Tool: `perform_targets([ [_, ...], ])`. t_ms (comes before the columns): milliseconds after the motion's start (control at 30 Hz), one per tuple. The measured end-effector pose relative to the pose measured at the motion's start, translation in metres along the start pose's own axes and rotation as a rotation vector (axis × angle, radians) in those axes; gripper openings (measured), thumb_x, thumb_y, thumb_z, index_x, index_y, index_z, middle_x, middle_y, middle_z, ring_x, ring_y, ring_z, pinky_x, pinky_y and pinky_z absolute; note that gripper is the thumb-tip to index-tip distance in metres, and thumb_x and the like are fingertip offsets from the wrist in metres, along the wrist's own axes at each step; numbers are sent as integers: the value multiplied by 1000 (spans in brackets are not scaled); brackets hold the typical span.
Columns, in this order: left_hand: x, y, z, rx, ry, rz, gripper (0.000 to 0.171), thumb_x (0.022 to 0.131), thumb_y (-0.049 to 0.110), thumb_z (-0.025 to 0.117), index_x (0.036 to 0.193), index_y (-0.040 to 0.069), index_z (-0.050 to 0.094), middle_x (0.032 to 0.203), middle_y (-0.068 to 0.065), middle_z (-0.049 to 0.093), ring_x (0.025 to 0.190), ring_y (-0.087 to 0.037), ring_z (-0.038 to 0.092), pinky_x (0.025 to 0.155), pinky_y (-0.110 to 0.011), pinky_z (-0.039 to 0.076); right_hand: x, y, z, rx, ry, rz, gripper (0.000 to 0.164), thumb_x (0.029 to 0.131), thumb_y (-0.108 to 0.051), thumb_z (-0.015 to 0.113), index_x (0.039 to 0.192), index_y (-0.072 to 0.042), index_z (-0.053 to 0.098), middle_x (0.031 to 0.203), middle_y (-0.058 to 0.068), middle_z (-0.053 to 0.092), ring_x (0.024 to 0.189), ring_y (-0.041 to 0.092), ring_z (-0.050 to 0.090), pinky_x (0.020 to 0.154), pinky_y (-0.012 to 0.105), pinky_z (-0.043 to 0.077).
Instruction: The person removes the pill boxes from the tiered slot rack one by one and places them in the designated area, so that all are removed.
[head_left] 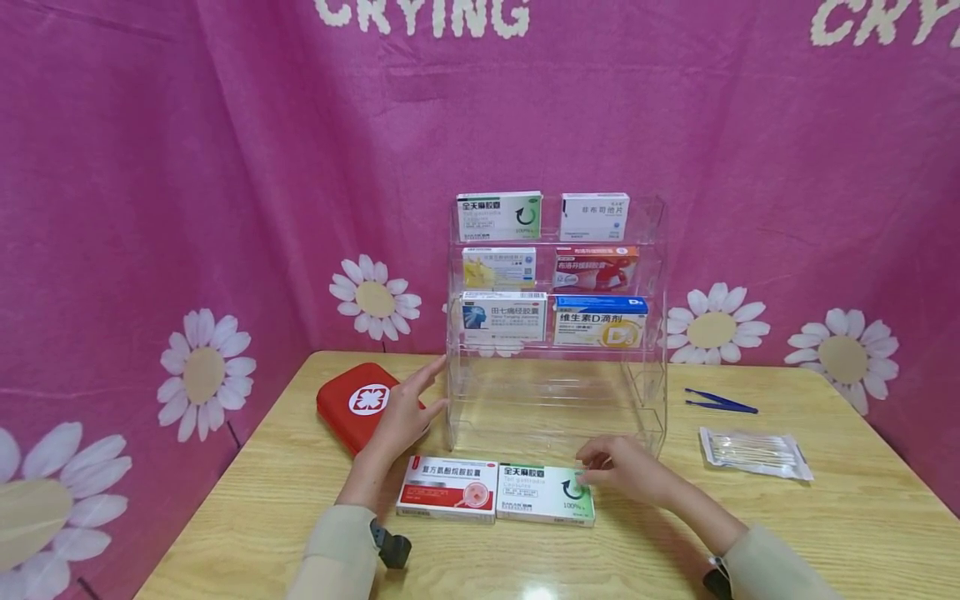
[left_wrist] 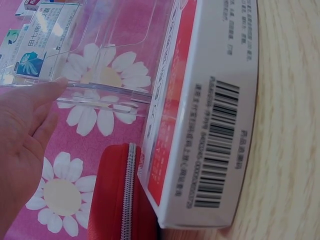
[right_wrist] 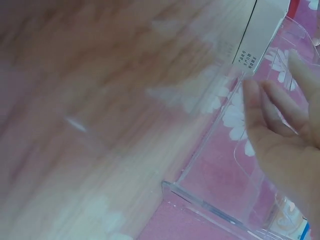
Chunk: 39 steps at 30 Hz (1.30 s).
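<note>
My left hand [head_left: 405, 417] is at the left side of a clear acrylic tiered rack [head_left: 555, 421], fingers extended, fingertips right at its edge. In the left wrist view those fingers overlap the rack's side. My right hand [head_left: 622, 465] hovers at the right end of a green-and-white medicine box [head_left: 543, 496], fingers loosely bent with nothing between them. Left of that box lies a red-and-white medicine box [head_left: 447, 490], end to end with it in front of the rack. Its barcoded side [left_wrist: 215, 145] looms close in the left wrist view.
Medicine boxes fill three upper tiers, including a blue-and-yellow vitamin D box [head_left: 600, 323] and a red box [head_left: 595, 268]. A red zip case [head_left: 352, 408] lies behind my left forearm. Blue tweezers [head_left: 722, 402] and a cotton swab pack [head_left: 753, 452] lie right. A pink curtain [head_left: 225, 167] hangs behind.
</note>
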<state>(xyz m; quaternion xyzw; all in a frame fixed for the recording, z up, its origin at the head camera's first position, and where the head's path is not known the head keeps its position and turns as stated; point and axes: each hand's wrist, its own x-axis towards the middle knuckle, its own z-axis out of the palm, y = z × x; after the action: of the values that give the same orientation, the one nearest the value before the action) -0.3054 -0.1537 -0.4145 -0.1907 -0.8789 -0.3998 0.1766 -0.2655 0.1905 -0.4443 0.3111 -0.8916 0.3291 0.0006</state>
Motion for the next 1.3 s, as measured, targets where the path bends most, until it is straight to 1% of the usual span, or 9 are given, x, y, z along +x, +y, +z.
perform_targets([
  [233,0,-1,-1,3,-9,-20,68,85,3,72,147,13,45,146,-12,54,125,-34,60,104,-45,51,1,-4,-3,0,177,-4,30,85,-19,74,108,1,69,102,15,72,87,22,68,77,30,61],
  [467,-1,-4,-1,-4,-15,-16,68,85,3,72,147,13,45,146,-11,54,126,-33,59,104,-44,51,9,-8,-19,-179,512,-154,33,75,-6,81,106,-4,71,98,8,73,86,26,68,73,39,61],
  [633,-1,-3,-1,-1,-6,-3,69,84,2,73,146,13,45,145,-12,54,126,-33,59,103,-44,51,19,-6,-39,-242,660,-240,45,70,-1,83,113,-4,69,100,9,71,87,23,66,73,17,56],
  [733,-1,-3,-1,-1,-4,-4,68,84,1,73,146,13,46,145,-12,54,126,-34,59,103,-44,51,24,-4,-51,-260,708,-271,50,68,2,83,115,-1,67,104,12,69,89,25,64,81,2,48],
  [867,-1,-4,-1,-7,-2,-5,68,84,1,73,146,13,46,145,-13,54,125,-36,60,103,-46,51,31,-3,-68,-314,785,-269,51,67,1,85,114,2,67,107,17,67,92,30,65,89,-5,39],
  [967,-1,-4,0,-11,-1,-10,68,84,1,73,146,13,46,145,-13,54,125,-37,59,103,-46,51,38,-3,-80,-375,833,-239,49,68,0,85,114,3,67,110,21,64,97,33,63,76,6,49],
  [1067,-1,-4,1,-14,-2,-15,68,85,1,72,146,14,46,146,-12,54,125,-37,59,104,-47,51,44,-2,-91,-410,848,-207,49,72,0,83,117,5,64,113,24,61,105,37,59,79,35,58],
  [1167,-1,-4,2,-8,6,-4,68,84,1,73,146,12,46,145,-13,54,124,-36,60,103,-46,51,49,-2,-100,-415,849,-176,48,75,1,80,119,8,62,114,27,60,108,41,56,89,53,54],
  [1300,-1,-3,2,-6,13,9,67,84,1,73,145,12,46,144,-13,55,123,-35,61,102,-45,52,55,0,-107,-436,819,-117,47,79,-3,79,120,9,60,115,28,59,109,42,54,95,59,51],
])
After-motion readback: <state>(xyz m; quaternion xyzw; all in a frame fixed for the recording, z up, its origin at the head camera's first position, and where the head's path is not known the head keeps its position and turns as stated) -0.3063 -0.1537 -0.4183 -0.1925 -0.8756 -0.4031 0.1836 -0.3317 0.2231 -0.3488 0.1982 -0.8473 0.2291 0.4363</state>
